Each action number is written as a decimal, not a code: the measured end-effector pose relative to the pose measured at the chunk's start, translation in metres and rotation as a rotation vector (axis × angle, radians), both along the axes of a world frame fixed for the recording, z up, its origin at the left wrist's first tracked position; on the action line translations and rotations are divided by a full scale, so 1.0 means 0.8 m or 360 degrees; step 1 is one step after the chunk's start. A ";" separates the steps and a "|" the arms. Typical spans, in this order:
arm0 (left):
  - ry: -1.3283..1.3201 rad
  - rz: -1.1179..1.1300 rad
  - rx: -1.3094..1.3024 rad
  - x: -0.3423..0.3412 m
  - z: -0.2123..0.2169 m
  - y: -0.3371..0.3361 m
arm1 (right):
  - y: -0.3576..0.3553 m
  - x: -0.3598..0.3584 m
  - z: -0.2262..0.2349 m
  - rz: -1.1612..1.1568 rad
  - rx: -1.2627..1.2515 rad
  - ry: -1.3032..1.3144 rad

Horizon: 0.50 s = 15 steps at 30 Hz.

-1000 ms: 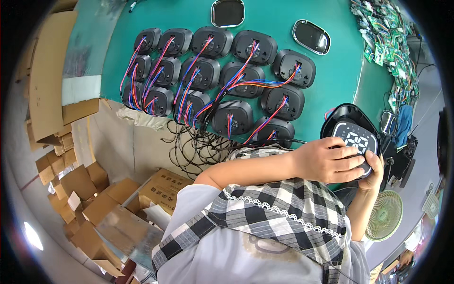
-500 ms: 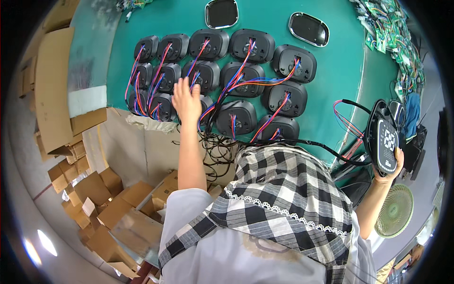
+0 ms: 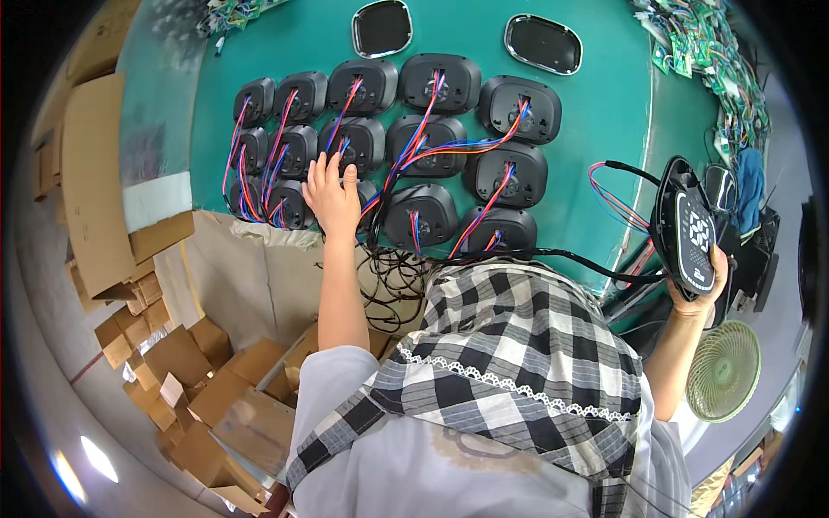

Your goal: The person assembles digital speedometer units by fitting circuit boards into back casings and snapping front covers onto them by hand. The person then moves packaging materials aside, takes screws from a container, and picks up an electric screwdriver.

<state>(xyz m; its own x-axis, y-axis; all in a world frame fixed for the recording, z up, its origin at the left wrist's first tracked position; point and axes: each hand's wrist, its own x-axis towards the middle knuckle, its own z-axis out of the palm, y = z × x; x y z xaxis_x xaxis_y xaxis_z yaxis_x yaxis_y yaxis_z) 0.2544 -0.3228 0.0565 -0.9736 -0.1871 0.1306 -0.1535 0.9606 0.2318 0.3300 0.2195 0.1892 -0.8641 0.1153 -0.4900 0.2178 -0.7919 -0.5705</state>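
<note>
In my right hand (image 3: 704, 281), at the right edge of the table, is a black display unit (image 3: 693, 237) with white lit digits on its face. Red, blue and black wires run from its back, and a black cable (image 3: 596, 270) trails from it toward the table's front edge. My left hand (image 3: 335, 197) is over the front rows of black rounded housings, fingers stretched out, close to one housing (image 3: 352, 145). Several such housings lie face down in rows, each with coloured wires (image 3: 458, 148) coming from its middle. Whether my left fingertips touch anything is hard to tell.
Two black frames with shiny rims (image 3: 382, 29) lie toward the back of the green table (image 3: 596, 121). Wired circuit boards (image 3: 704, 65) are heaped at the far right. Cardboard boxes (image 3: 186, 354) crowd the lower left, and a green fan (image 3: 724, 371) stands at the lower right.
The view has shifted slightly, so the table's contents appear a little further left. My left hand stays over the housings with its fingers more spread; my right hand still holds the display unit.
</note>
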 end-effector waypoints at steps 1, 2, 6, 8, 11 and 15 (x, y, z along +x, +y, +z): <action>-0.0004 -0.0009 0.0004 -0.002 0.009 0.010 | 0.008 0.003 -0.009 -0.0025 0.0033 -0.0023; 0.0002 -0.0117 0.0027 -0.005 0.016 0.021 | 0.011 0.005 -0.013 -0.0038 0.0030 -0.0038; -0.0026 -0.0273 -0.0043 -0.005 0.020 0.050 | 0.010 0.005 -0.017 0.0004 -0.0022 -0.0049; -0.0008 -0.0312 -0.0030 -0.009 0.022 0.063 | 0.016 0.007 -0.020 0.0097 -0.0049 -0.0024; 0.0060 -0.0556 0.0336 -0.019 0.033 0.103 | -0.008 0.008 -0.007 -0.0081 0.0049 -0.0100; -0.0170 -0.0607 0.1701 -0.031 0.098 0.192 | -0.031 -0.013 -0.020 0.0233 0.0330 -0.0298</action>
<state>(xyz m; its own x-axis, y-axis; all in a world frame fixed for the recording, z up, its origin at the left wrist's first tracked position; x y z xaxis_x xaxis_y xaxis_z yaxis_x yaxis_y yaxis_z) 0.2297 -0.1695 0.1345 -0.9875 0.1576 -0.0050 0.0378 0.2677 0.9628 0.3194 0.1946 0.1734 -0.7758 0.1104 -0.6212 0.4376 -0.6151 -0.6559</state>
